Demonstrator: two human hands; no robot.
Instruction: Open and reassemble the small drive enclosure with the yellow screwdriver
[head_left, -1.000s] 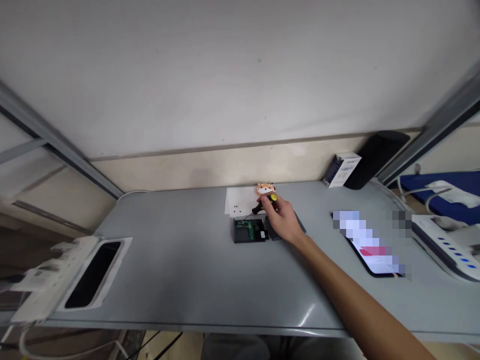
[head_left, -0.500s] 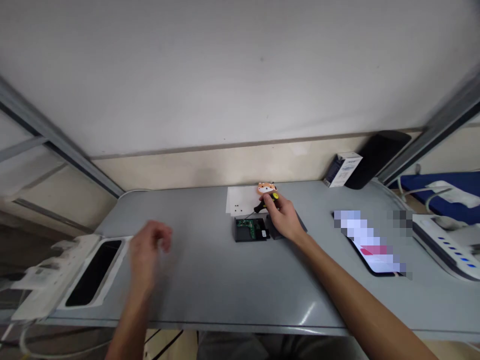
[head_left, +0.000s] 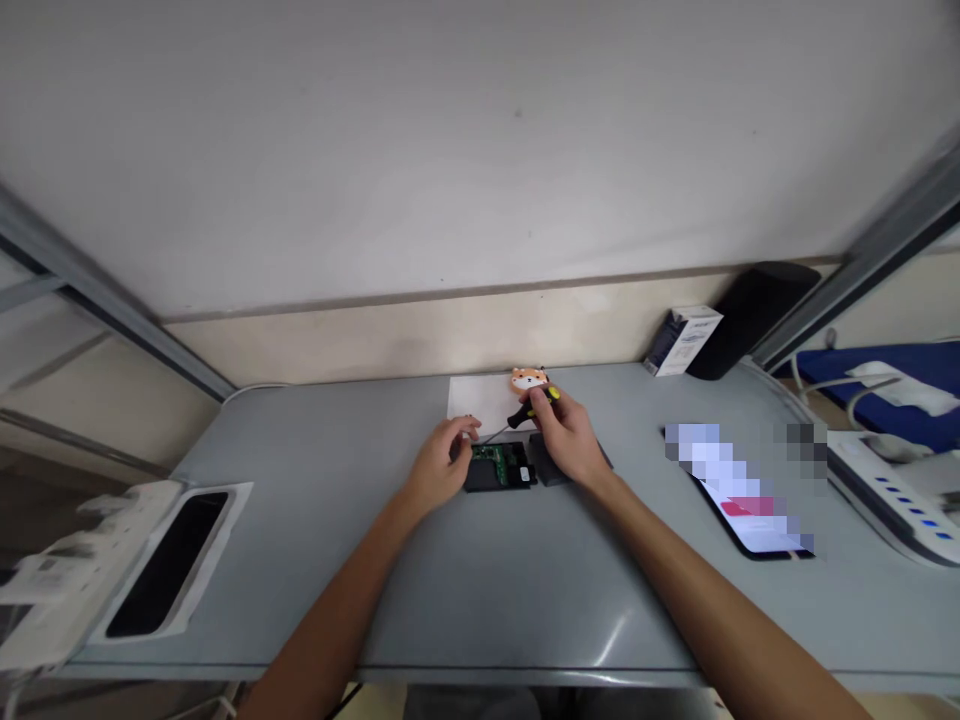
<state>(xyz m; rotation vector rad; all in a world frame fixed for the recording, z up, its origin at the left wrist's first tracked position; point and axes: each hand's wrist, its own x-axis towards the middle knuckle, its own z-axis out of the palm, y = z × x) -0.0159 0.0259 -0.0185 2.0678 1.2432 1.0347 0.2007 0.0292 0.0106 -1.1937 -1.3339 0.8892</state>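
Two hands now share the middle of the surface point(head_left: 322, 530): the left hand point(head_left: 436, 470) has swung in to the left end of the open case point(head_left: 481, 478), fingers curled, though whether its grip holds anything I cannot tell. The right hand point(head_left: 568, 440) keeps its grip closed around the screwdriver point(head_left: 519, 415), tip at the board point(head_left: 501, 464).

Near the grey worktop's point(head_left: 300, 440) back edge, the right hand point(head_left: 568, 437) grips a black-and-yellow screwdriver point(head_left: 517, 416) angled toward a rectangular black case point(head_left: 484, 476) with green circuitry point(head_left: 501, 463); the left hand point(head_left: 439, 467) is at its left end.
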